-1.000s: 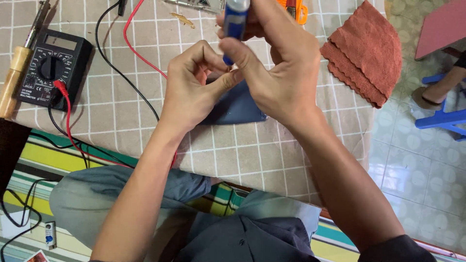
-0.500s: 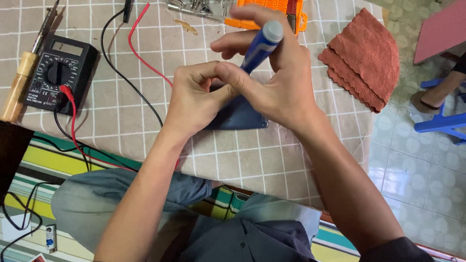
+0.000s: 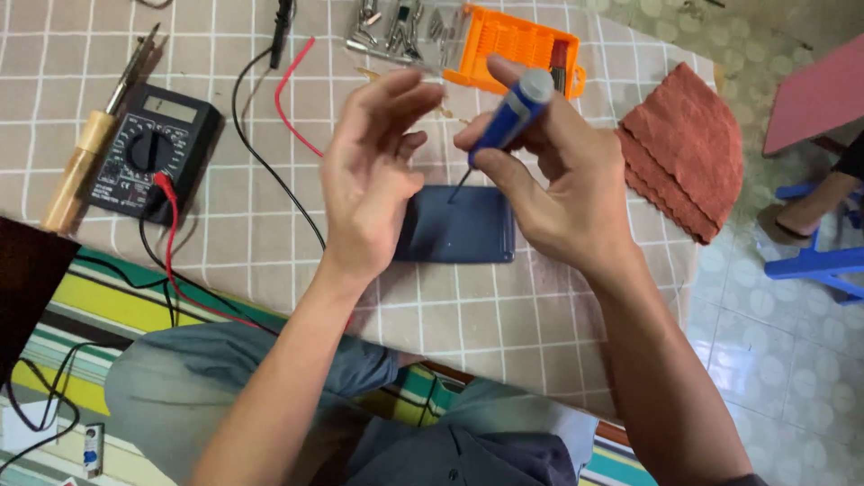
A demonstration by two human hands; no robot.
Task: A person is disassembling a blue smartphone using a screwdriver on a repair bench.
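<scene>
My right hand [image 3: 558, 189] grips a blue precision screwdriver [image 3: 508, 117] with a pale cap, its thin tip pointing down at a dark blue phone [image 3: 468, 229] lying flat on the checked tablecloth [image 3: 270, 270]. My left hand [image 3: 369, 175] hovers just left of the screwdriver with fingers spread, holding nothing, and covers the phone's left end.
A black multimeter [image 3: 153, 153] with red and black leads lies at the left beside a wooden-handled tool [image 3: 85, 166]. An orange bit case [image 3: 513, 45] and metal tools sit at the back. A folded red cloth [image 3: 684, 153] lies at the right. Blue stool legs [image 3: 819, 261] stand on the floor.
My left hand has let go of the screwdriver tip and opened. The screwdriver has tilted and its tip now points at the phone, which has come into full view.
</scene>
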